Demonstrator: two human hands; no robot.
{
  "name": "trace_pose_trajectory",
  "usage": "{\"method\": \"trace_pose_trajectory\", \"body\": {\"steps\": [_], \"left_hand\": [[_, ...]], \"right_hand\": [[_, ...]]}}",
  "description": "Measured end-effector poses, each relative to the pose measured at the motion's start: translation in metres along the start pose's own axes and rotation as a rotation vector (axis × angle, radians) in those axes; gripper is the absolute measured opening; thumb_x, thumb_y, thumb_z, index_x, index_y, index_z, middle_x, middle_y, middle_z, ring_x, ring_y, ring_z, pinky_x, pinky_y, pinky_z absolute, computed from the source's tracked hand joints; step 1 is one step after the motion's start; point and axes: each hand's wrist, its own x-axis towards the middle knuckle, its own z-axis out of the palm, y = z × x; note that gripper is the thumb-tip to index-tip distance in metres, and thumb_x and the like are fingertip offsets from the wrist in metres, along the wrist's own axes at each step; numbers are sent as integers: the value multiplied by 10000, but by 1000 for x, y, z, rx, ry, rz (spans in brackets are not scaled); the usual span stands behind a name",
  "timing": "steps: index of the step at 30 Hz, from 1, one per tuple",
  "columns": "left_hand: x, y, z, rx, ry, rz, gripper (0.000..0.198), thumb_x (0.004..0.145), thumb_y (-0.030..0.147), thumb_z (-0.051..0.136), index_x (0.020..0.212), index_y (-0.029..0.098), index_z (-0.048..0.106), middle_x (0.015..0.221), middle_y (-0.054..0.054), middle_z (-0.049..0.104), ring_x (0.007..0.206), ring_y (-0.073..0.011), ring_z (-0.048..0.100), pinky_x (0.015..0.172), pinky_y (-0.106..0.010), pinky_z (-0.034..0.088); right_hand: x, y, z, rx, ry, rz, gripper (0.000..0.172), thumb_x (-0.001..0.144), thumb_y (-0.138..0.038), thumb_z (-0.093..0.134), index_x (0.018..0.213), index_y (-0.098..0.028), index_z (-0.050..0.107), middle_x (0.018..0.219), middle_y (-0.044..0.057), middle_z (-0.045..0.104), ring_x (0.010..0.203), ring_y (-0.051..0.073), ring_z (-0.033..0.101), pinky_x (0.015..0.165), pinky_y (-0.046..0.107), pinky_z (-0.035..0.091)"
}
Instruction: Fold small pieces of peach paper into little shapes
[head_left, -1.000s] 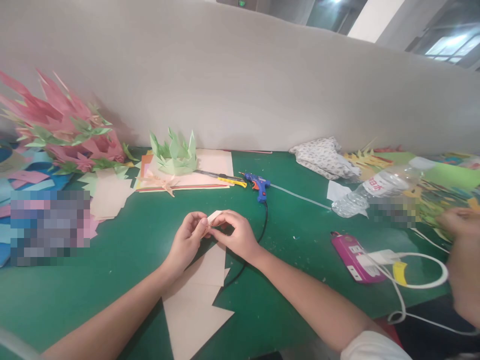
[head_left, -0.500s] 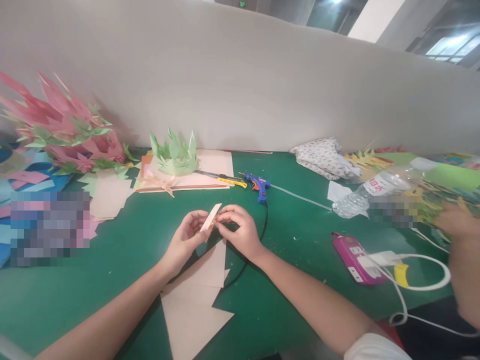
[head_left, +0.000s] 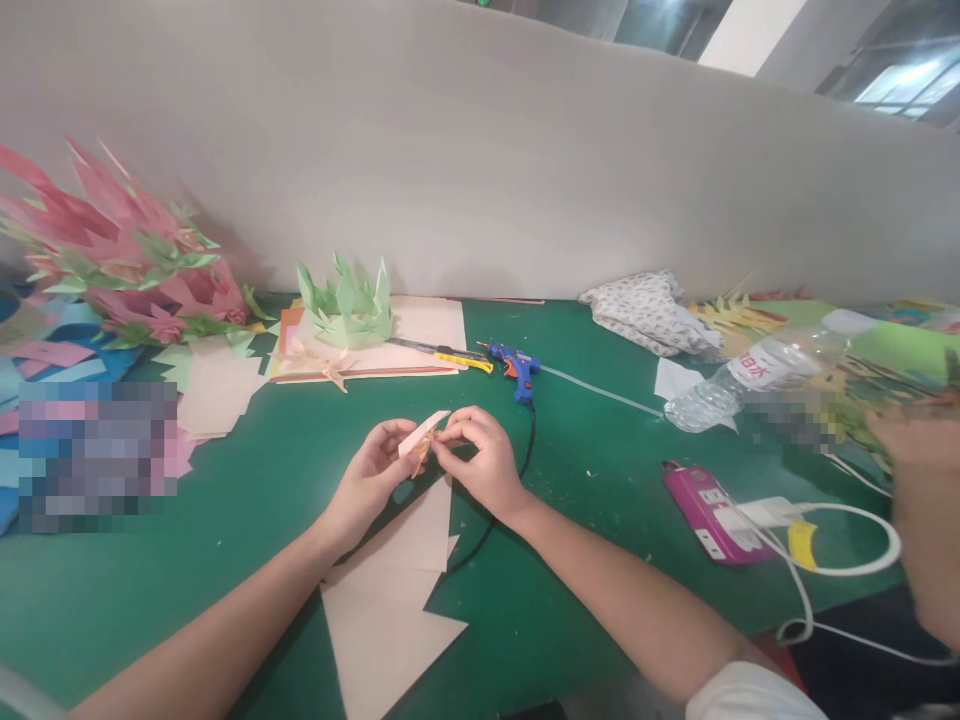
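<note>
Between my two hands is a small folded piece of peach paper (head_left: 422, 434), with a pale flat strip on top and orange folds beneath. My left hand (head_left: 379, 470) is closed on its left side, thumb in front. The thumb and fingertips of my right hand (head_left: 480, 455) pinch its right edge. Below my hands lie pale cut sheets of paper (head_left: 390, 625) with zigzag edges. Beyond them a blue glue gun (head_left: 517, 368) rests on its side, a clear glue stick trailing from its back. A yellow-handled utility knife (head_left: 465, 362) lies beside its tip.
A green paper crown (head_left: 349, 310) stands on stacked paper at the back. Pink paper flowers (head_left: 150, 260) fill the left. On the right are a plastic bottle (head_left: 720, 390), a purple power strip (head_left: 709, 510) with white cable, and another person's arm (head_left: 922, 500).
The folded paper has turned slightly in my fingers, showing more of its orange folds. At the right edge, the other person's hand has shifted.
</note>
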Motion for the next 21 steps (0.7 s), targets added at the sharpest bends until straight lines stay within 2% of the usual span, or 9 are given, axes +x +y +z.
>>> {"method": "trace_pose_trajectory", "body": {"steps": [9,15,21], "left_hand": [[0,2,-1,-74,-75,-4,290,702,216,691,943,207,529,829,24,545,720,-75,493,638,-173,417],[1,2,0,-113,-118,-49,337,695,177,695,964,214,496,854,27,541,692,-62,485,648,-175,423],[-1,-2,0,-113,-51,-27,303,707,199,686,953,207,509,871,16,534,727,-70,487,644,-169,414]], "right_hand": [[-1,-2,0,-48,21,-45,95,757,-218,605,667,-197,581,744,25,555,740,158,549,697,303,458],[-2,-4,1,-34,-3,-41,45,761,-214,610,717,-206,618,774,28,566,763,164,553,721,315,456],[0,-3,-1,-9,-42,-49,62,784,-243,608,740,-216,641,781,28,570,763,162,548,730,316,449]]}}
